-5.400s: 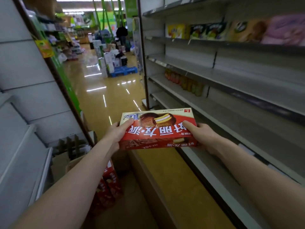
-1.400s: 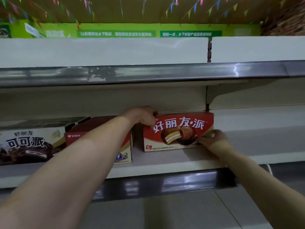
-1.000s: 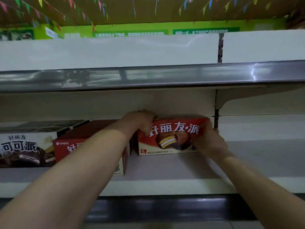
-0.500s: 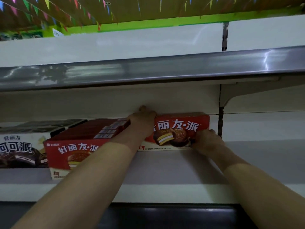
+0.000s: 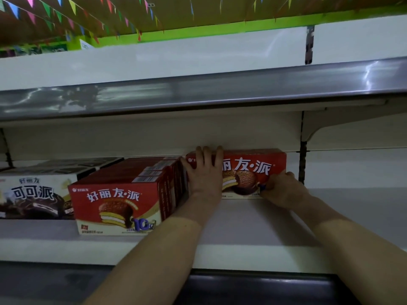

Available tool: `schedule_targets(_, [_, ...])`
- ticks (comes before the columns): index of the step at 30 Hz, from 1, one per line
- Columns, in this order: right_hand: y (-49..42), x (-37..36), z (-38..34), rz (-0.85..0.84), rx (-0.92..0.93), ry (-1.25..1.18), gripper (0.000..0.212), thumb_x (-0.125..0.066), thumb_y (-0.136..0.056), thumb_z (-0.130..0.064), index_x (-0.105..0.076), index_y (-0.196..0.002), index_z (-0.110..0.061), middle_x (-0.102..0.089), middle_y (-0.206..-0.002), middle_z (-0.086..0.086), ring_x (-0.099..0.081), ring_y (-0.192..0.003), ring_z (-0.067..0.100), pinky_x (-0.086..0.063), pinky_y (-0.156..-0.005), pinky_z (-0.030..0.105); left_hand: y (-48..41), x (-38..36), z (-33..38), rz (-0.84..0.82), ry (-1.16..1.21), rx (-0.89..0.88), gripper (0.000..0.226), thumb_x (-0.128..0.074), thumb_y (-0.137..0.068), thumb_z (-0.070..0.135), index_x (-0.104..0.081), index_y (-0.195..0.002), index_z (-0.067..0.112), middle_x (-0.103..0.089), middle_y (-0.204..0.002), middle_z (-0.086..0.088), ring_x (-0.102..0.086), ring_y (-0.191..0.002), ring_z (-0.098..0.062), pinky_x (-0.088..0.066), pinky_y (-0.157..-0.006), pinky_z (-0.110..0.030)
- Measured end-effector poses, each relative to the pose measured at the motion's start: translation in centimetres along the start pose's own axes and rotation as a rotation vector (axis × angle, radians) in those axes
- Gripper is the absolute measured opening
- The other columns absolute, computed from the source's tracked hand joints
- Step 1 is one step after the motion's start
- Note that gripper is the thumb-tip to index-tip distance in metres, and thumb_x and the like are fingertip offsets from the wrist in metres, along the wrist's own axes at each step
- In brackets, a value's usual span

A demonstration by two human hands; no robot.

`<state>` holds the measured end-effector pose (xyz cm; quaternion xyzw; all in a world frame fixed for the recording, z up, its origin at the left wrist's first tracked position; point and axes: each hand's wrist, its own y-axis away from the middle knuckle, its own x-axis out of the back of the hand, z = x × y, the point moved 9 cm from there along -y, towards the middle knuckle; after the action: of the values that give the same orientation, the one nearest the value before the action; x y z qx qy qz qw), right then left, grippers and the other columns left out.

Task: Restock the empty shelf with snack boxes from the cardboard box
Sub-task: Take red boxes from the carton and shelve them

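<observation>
L hand (image 5: 203, 172) lies flat on the front face of the red pie box (image 5: 253, 170). Fingers are straight w/ tips at the top edge and thumb splayed by the box's left end: pressing, not gripping. R hand (image 5: 284, 188) has fingers curled round the box's lower right corner, grasping it. The box stands on its long edge, front facing out, deep on the shelf (image 5: 242, 219) near the back panel. Can't tell if it touches the panel.

Why held so, my guess: the flat L palm pushes the box back and stops it tipping fwd, while R hand at the corner steers that end & squares it up. Looks like the placing step, w/ only the let-go left.

Around: just left of L hand is a row of red pie boxes (image 5: 123, 194), stood one behind another. Its front box sits well fwd of the held one. Further left are black cocoa pie boxes (image 5: 33, 194). Right of R hand is bare shelf, w/ the slotted upright (image 5: 303, 164) just past the box's end.

In the way: the upper shelf (image 5: 198, 91) hangs low over both hands, so little room above the box top. The row's side crowds L thumb, so sliding the box left would likely jam. Cardboard box not in view. Lots of shelf right of R hand is unfilled, so the task looks far from done.
</observation>
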<state>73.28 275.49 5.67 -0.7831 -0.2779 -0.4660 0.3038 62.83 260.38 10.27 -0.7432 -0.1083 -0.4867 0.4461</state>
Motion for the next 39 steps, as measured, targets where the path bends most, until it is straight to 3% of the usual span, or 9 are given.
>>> schedule_targets(7, [0.4, 0.1, -1.4, -0.001, 0.038, -0.002, 0.021, -0.059, -0.086, -0.037, -0.058, -0.097, -0.019, -0.058, -0.113, 0.013, -0.054, -0.100, 0.026, -0.047, -0.087, 0.036, 0.6, -0.6, -1.7, -0.009, 0.106, 0.033, 0.098, -0.065, -0.085, 0.013, 0.005, -0.154, 0.023, -0.004, -0.157, -0.017, 0.003, -0.147, -0.035, -0.024, -0.109, -0.063])
schedule_targets(12, [2.4, 0.8, -2.7, 0.031, 0.024, 0.153, 0.039, -0.053, -0.095, -0.032, -0.049, -0.129, -0.013, -0.047, -0.124, 0.014, -0.052, -0.111, 0.027, -0.044, -0.091, 0.035, 0.9, -0.5, -1.6, -0.014, 0.083, 0.012, 0.096, -0.063, -0.088, 0.015, 0.006, -0.154, 0.023, -0.003, -0.158, -0.018, 0.003, -0.147, -0.036, -0.023, -0.110, -0.063])
schedule_targets(15, [3.8, 1.7, -4.1, 0.087, 0.059, 0.376, 0.033, -0.048, -0.097, -0.029, -0.050, -0.128, -0.017, -0.055, -0.122, 0.007, -0.056, -0.111, 0.022, -0.043, -0.084, 0.030, 1.0, 0.0, -1.2, 0.009, -0.004, -0.007, 0.097, -0.061, -0.089, 0.016, 0.010, -0.153, 0.024, 0.001, -0.158, -0.020, 0.004, -0.147, -0.038, -0.019, -0.110, -0.066])
schedule_targets(18, [4.7, 2.0, -5.9, 0.129, 0.152, 0.369, 0.034, -0.045, -0.098, -0.028, -0.047, -0.131, -0.020, -0.058, -0.122, 0.005, -0.057, -0.110, 0.023, -0.043, -0.085, 0.031, 1.1, 0.3, -0.3, 0.030, -0.021, -0.032, 0.097, -0.061, -0.089, 0.018, 0.011, -0.153, 0.025, 0.003, -0.159, -0.018, 0.006, -0.148, -0.037, -0.014, -0.110, -0.069])
schedule_targets(23, [5.6, 3.2, -9.4, 0.289, 0.385, 0.247, 0.055, -0.052, -0.093, -0.031, -0.037, -0.144, -0.019, -0.034, -0.141, 0.010, -0.034, -0.128, 0.030, -0.037, -0.100, 0.040, 1.1, -0.1, 0.1, 0.050, -0.015, -0.031, 0.095, -0.063, -0.089, 0.022, 0.006, -0.154, 0.026, -0.009, -0.156, -0.019, -0.006, -0.146, -0.035, -0.032, -0.106, -0.060])
schedule_targets(27, [5.2, 2.1, -10.5, 0.311, 0.454, 0.313, 0.059, -0.056, -0.093, -0.029, -0.033, -0.146, -0.018, -0.015, -0.154, 0.009, -0.012, -0.143, 0.030, -0.028, -0.108, 0.046, 1.0, 0.1, 0.1, 0.047, -0.025, -0.046, 0.085, -0.054, -0.094, 0.020, 0.006, -0.154, 0.024, -0.012, -0.155, -0.019, -0.009, -0.145, -0.035, -0.032, -0.106, -0.059])
schedule_targets(30, [4.4, 1.1, -10.2, 0.281, 0.438, 0.337, 0.056, -0.056, -0.094, -0.030, -0.036, -0.145, -0.015, -0.007, -0.157, 0.011, -0.002, -0.147, 0.030, -0.029, -0.109, 0.051, 1.0, 0.0, 0.2, -0.002, -0.034, -0.054, 0.094, -0.060, -0.090, 0.019, 0.010, -0.154, 0.024, -0.009, -0.155, -0.019, -0.007, -0.146, -0.035, -0.029, -0.108, -0.060])
schedule_targets(35, [4.7, 1.4, -10.6, 0.202, 0.424, 0.398, 0.057, -0.056, -0.094, -0.032, -0.036, -0.143, -0.014, -0.006, -0.154, 0.010, -0.005, -0.145, 0.030, -0.033, -0.107, 0.050, 1.3, 0.5, -0.4, -0.155, 0.034, -0.067, 0.108, -0.070, -0.084, 0.022, 0.012, -0.154, 0.024, 0.000, -0.158, -0.017, 0.002, -0.148, -0.034, -0.021, -0.112, -0.061])
schedule_targets(39, [6.7, 2.7, -11.5, 0.170, 0.442, 0.334, 0.045, -0.055, -0.092, -0.025, -0.046, -0.134, -0.016, -0.028, -0.140, 0.011, -0.032, -0.130, 0.031, -0.035, -0.102, 0.046, 3.3, 2.9, -1.8, -0.040, 0.036, -0.010, 0.077, -0.057, -0.091, 0.025, -0.013, -0.154, 0.020, -0.021, -0.154, -0.015, -0.016, -0.144, -0.032, -0.021, -0.112, -0.057])
